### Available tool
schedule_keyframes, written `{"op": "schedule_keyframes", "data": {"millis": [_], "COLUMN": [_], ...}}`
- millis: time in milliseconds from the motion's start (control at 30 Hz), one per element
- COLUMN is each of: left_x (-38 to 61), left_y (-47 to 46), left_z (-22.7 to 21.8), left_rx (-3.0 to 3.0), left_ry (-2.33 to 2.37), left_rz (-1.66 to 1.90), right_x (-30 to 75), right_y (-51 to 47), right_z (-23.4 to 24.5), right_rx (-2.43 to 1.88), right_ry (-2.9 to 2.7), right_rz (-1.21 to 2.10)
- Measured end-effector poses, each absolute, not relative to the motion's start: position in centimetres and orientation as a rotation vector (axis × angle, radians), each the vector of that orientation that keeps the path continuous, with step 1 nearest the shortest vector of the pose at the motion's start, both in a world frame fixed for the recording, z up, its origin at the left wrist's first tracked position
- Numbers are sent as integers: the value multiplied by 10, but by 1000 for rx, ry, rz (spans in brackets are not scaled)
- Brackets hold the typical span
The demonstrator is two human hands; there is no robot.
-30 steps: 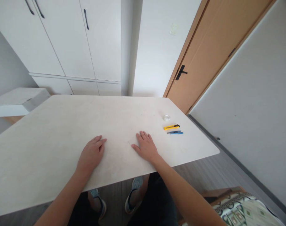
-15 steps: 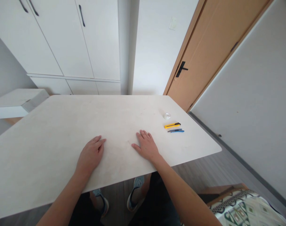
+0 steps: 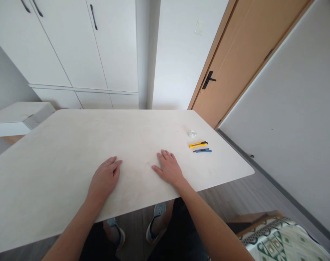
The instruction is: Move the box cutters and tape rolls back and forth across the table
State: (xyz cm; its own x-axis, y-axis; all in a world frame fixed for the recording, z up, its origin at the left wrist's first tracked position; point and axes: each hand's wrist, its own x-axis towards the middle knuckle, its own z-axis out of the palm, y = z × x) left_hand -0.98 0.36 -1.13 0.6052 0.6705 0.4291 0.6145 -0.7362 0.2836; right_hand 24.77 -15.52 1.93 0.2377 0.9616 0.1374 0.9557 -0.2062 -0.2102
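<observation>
L hand (image 3: 104, 178) rested on white tabletop (image 3: 72, 156), near the front edge. Fingers were loosely bent, approx. half open, w/ thumb beside the index finger; no item showed in its grip, but the underside was hidden, so contents there couldn't be confirmed. R hand (image 3: 168, 168) lay palm down, flat on the same surface, fingers extended fwd & slightly spread, thumb set out toward the L hand. No item showed in its grip. A gap separated the two hands.

Pos. of items: RH part of tabletop, beyond & to the R of the R hand, not in contact w/ it. Yellow cutter (image 3: 196, 145): long axis ran L–R, R end slightly farther from the person; black end pointed R, toward the side edge, yellow end L. Blue tool (image 3: 204, 150): just on the near side of the cutter, long axis approx. parallel; narrow dark tip pointed L, blue end R. Exact type too small to tell. Clear ring-shaped roll (image 3: 192, 133): farthest of the three, behind the cutter's L half & apart from it; axis direction couldn't be read reliably.

Surroundings: white cabinets (image 3: 80, 47) beyond the far edge; wooden door (image 3: 241, 54) far R; white box (image 3: 18, 114) far L; patterned cloth (image 3: 287, 241) at lower R.
</observation>
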Motion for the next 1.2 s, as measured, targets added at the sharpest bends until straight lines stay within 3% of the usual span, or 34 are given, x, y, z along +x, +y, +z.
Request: {"op": "schedule_keyframes", "data": {"millis": [1200], "left_x": [-10], "left_y": [3], "left_z": [-9], "left_rx": [2676], "left_ry": [1121], "left_rz": [784], "right_x": [247], "right_y": [-155], "right_z": [20], "right_rx": [-2268], "right_ry": [-1791], "right_rz": [60]}}
